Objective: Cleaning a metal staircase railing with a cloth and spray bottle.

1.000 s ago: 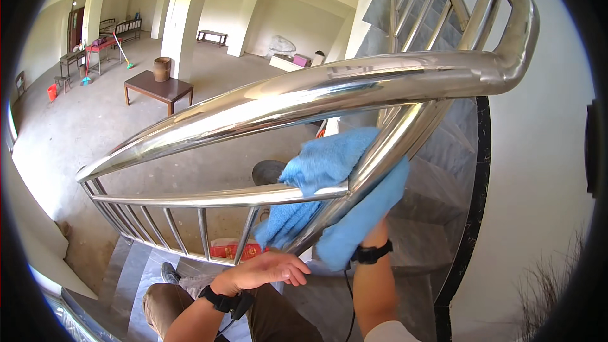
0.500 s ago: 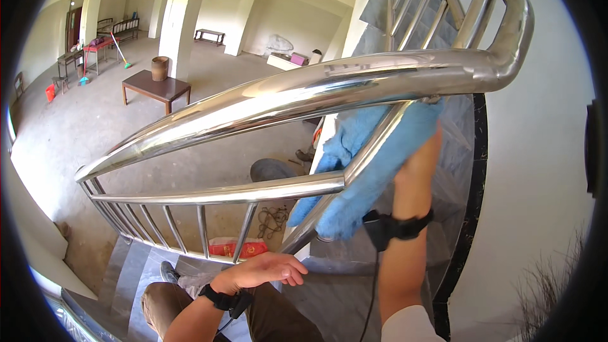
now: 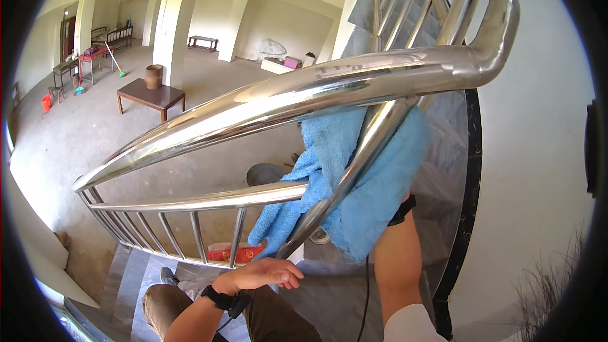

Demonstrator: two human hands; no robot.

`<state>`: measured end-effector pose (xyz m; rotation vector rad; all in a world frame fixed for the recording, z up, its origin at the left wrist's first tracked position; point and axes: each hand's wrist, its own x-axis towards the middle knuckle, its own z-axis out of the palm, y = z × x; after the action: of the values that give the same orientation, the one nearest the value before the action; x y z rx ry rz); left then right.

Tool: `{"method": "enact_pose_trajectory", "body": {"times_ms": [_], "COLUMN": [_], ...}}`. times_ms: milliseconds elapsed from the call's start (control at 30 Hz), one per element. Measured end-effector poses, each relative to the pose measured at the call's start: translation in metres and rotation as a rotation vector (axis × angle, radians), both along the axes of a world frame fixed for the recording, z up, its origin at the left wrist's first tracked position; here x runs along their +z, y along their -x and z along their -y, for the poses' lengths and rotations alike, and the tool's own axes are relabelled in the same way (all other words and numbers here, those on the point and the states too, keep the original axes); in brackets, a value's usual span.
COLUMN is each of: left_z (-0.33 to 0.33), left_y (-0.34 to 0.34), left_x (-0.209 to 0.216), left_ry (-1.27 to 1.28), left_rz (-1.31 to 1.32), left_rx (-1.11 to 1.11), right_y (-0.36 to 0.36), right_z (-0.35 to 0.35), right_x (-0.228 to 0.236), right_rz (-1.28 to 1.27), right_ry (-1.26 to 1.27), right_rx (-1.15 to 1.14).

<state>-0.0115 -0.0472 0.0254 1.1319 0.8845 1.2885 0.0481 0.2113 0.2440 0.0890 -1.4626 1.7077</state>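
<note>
A blue microfibre towel (image 3: 386, 196) is draped around the slanted steel post (image 3: 379, 142) under the thick polished handrail (image 3: 278, 104). My right forearm (image 3: 398, 259) reaches up from the lower right, a black strap at its wrist. The right hand itself is hidden behind the towel, which it holds against the post and the end of the thinner lower rail (image 3: 209, 202). My left hand (image 3: 266, 273) hovers by the foot of that post, fingers loosely stretched and nothing in them. Whether it touches the post I cannot tell.
Grey stone stairs (image 3: 361, 31) climb beyond the railing, beside a white wall (image 3: 532, 171) at right. Below lie a red bag (image 3: 234, 253) and a dark round pan (image 3: 265, 174). A brown table (image 3: 151, 96) with a wooden bucket (image 3: 154, 76) stands across the room.
The towel has shifted left and down the post, now covering the joint with the lower rail. My right hand has gone behind it. The left hand has hardly moved.
</note>
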Motion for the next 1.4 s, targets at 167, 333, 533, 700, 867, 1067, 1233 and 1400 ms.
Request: {"method": "enact_pose_trajectory", "body": {"times_ms": [167,333,533,700,867,1067,1233,1400], "left_z": [0.002,0.005,0.004,0.007,0.004,0.040,0.069,0.079], "left_y": [-0.002,-0.003,-0.005,-0.011,-0.014,-0.025,-0.055,-0.075], "left_x": [0.003,0.006,0.003,0.004,0.019,0.088,0.189,0.185], "left_ry": [-0.017,-0.011,-0.012,-0.035,0.000,-0.193,-0.811,-0.888], "left_rz": [0.002,-0.043,-0.120,-0.185,-0.183,-0.144,-0.146,-0.089], "left_rx": [-0.002,-0.012,0.011,0.042,0.041,0.147,0.097,0.282], "right_y": [0.008,0.011,0.020,0.007,0.018,0.012,-0.017,-0.021], "right_z": [0.013,0.077,0.081,0.077,0.086,0.064,-0.012,-0.005], "right_x": [-0.004,0.029,0.048,0.051,0.042,0.033,0.018,-0.074], "right_rz": [-0.035,-0.279,-0.245,-0.178,-0.206,-0.085,0.085,0.121], "right_ry": [-0.014,-0.436,-0.706,-0.583,-0.525,-0.342,-0.088,-0.008], "right_rx": [-0.049,-0.363,-0.890,-0.585,-0.663,-0.332,-0.078,-0.071]}}
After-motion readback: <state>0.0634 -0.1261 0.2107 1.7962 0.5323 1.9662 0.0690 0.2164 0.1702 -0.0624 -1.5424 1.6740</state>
